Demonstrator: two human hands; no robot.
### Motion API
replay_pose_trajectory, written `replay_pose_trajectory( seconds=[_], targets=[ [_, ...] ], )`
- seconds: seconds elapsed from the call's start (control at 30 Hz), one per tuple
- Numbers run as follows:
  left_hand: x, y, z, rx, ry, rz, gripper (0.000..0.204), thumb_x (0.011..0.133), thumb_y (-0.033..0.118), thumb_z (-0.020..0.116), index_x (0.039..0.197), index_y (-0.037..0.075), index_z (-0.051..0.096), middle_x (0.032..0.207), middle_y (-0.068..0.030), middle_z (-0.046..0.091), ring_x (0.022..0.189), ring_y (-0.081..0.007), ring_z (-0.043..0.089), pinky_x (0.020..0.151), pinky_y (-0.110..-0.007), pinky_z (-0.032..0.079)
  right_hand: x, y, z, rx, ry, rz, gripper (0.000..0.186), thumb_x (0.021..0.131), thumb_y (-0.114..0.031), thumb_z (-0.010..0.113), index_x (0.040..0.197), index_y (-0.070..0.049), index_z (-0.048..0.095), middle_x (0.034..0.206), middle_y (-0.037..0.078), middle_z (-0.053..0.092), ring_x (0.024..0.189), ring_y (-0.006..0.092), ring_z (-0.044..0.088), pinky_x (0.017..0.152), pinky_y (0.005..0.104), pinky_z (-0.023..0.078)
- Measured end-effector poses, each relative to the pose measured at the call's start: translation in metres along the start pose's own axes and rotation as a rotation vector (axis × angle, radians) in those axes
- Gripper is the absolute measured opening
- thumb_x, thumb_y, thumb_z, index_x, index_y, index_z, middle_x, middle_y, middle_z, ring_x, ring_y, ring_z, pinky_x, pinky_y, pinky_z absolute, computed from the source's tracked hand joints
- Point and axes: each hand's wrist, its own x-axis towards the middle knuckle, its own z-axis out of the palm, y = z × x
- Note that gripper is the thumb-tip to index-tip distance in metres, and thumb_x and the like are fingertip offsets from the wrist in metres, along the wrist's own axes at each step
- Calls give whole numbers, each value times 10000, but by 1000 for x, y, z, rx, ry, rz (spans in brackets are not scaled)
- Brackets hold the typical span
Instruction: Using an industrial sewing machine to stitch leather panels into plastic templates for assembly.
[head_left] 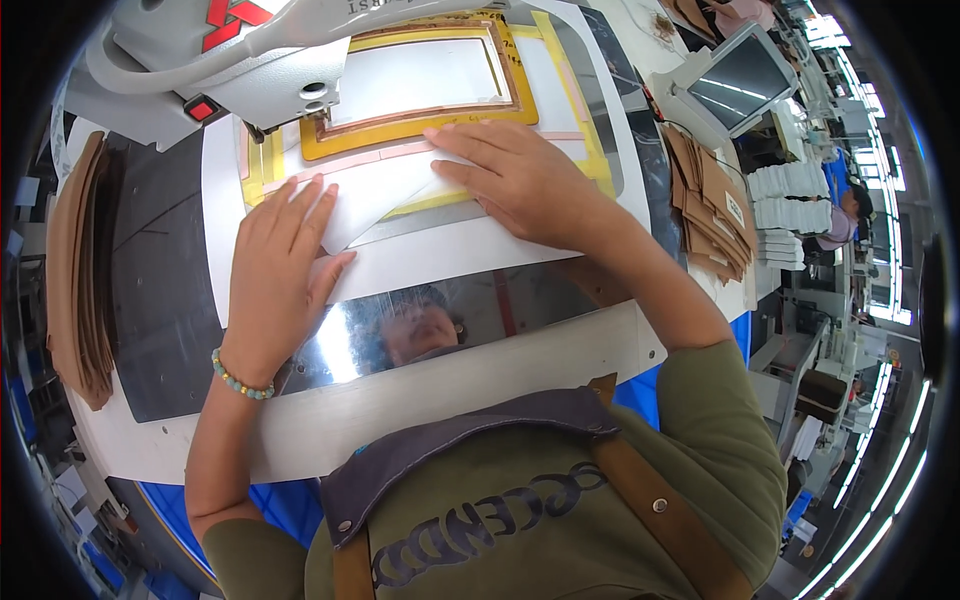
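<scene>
My left hand (277,267) lies with fingers apart on a white piece (350,205) at the lower left of a taped template, its thumb near that piece's lower edge. My right hand (520,185) rests with fingers stretched out on the same white piece, fingertips at a yellow rectangular frame (522,100) with brown inner edging. Under them lie yellow and pink tape strips (560,135) and a larger white board (620,200). The head of a grey sewing machine (230,80) stands over the frame's left side, just above my left hand.
Brown paper patterns are stacked at left (78,260) and right (705,200). A screen (732,82) stands at upper right, beside white stacked pieces (785,205). A polished metal strip (530,300) runs along the near edge. Another person (840,225) is in the right background.
</scene>
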Motion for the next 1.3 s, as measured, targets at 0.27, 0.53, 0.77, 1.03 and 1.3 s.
replay_pose_trajectory(
  seconds=[0.27,0.53,0.77,1.03,1.3],
  targets=[
    [4,-7,5,-119,-3,68,492,955,18,637,1440,93,614,1493,-109,608,1410,-339,520,1160,-449,416,-27,-31,-3,-52,-9,183,307,880,-53,711,1186,-34,738,1296,151,710,1192,325,664,1032,452,511],
    [11,-15,-3,-144,124,15,392,896,36,723,1287,40,695,1340,-120,688,1244,-312,635,1060,-420,506,9,7,-14,110,172,263,269,966,-79,638,1223,-45,711,1210,136,735,1134,314,672,995,419,519],
    [-21,-31,-34,-89,220,-195,362,903,41,760,1261,26,714,1261,-136,724,1170,-323,678,1006,-412,537,81,56,7,555,-296,662,289,983,-105,492,1222,-41,642,1004,114,733,950,253,677,897,364,517],
    [-90,-93,-77,9,284,-522,301,993,125,699,1279,31,713,1242,-153,725,1104,-339,708,932,-390,556,133,37,47,1153,-284,671,353,1019,-102,507,1342,22,576,1193,147,723,1108,220,684,987,336,532],
    [-115,-210,-107,72,377,-784,288,1023,180,637,1257,30,715,1213,-175,726,1088,-406,687,909,-430,552,46,63,3,897,15,709,278,1071,-139,543,1277,1,667,1254,98,725,1187,164,664,1010,293,506]
  ],
)
